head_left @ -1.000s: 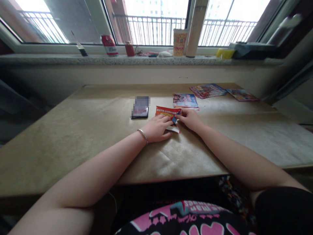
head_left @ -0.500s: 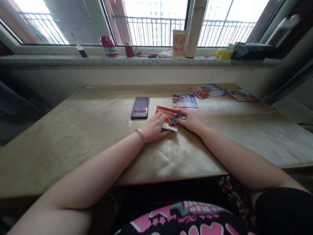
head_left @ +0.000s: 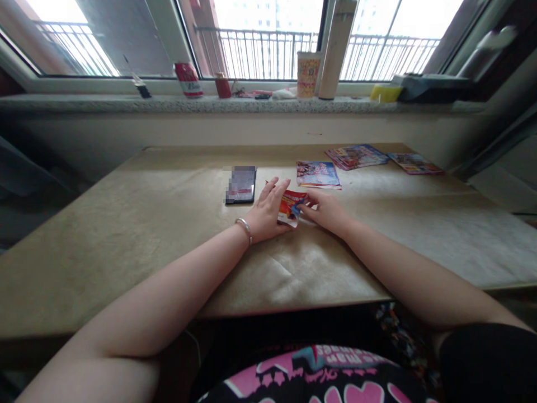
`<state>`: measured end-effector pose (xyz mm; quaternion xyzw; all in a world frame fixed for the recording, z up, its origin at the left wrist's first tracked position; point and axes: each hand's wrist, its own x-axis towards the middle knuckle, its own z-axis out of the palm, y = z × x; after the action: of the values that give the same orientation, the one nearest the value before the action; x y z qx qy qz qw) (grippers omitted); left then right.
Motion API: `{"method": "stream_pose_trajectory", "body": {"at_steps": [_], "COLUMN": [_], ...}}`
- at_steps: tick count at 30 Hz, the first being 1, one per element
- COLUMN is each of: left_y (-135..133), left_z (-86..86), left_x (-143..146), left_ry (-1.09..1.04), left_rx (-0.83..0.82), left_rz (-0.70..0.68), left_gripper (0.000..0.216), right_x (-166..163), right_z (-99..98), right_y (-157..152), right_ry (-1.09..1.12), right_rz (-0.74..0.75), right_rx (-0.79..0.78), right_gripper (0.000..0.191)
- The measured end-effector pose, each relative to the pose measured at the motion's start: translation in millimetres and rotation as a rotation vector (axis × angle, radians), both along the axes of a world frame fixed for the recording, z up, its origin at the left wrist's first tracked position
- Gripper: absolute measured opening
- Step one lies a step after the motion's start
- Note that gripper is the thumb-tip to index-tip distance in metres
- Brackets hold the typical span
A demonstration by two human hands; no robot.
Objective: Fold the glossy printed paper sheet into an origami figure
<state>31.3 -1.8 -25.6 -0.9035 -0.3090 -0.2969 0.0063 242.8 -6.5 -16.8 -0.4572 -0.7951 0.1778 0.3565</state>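
Head: packet point(head_left: 288, 208) edges apparently in left fingers point(head_left: 279, 195) and right fingers point(head_left: 312, 198), open tabletop point(head_left: 277, 266) nearside

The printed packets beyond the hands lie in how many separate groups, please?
3: the nearest group beyond the right hand, a fanned pile farther back, and the rightmost group. More may be hidden underneath.

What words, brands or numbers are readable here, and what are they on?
"man": on the black shirt; its other lettering is unclear.
Red packet: print too small.
Pale blue packet, colourful pile beyond: characters blurred.
Red can, patterned cup: lettering blurred.
Phone: screen obscured.
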Motion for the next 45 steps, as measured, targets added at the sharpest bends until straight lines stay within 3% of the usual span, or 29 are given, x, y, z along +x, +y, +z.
{"method": "stream_pose_trajectory", "body": {"at_steps": [18,23,28,36,45], "left_y": [-1.6,1.8,5.6,1.4,-5.9], "left_z": [7.1,5.3,5.5,8.1,18.1], "left_x": [1.6,1.7,0.8,2.2,2.6], "left_ry": [-0.041,-0.161,-0.258,-0.239,-0.289], "left_rx": [-0.035,-0.007,-0.018,-0.054,0.028], "left_rz": [0.123,0.122,0.148,0.128,0.041], "left_gripper": [0.081,0.081,0.073,0.048,0.015], "right_x": [-2.3,-1.6,-1.8,-3.5,-1.2], "right_z": [9.2,7.5,2.1,1.2,3.3], "right_y": [-10.2,-9.3,-8.1,-5.4,-6.3], "right_ry": [0.128,0.194,0.087,0.037,-0.03], "right_rz": [0.035,0.116,0.172,0.03,-0.035], "right_rx": [0.007,0.01,0.11,0.286,0.395], "right_gripper": [0.025,0.028,0.032,0.013,0.009]}}
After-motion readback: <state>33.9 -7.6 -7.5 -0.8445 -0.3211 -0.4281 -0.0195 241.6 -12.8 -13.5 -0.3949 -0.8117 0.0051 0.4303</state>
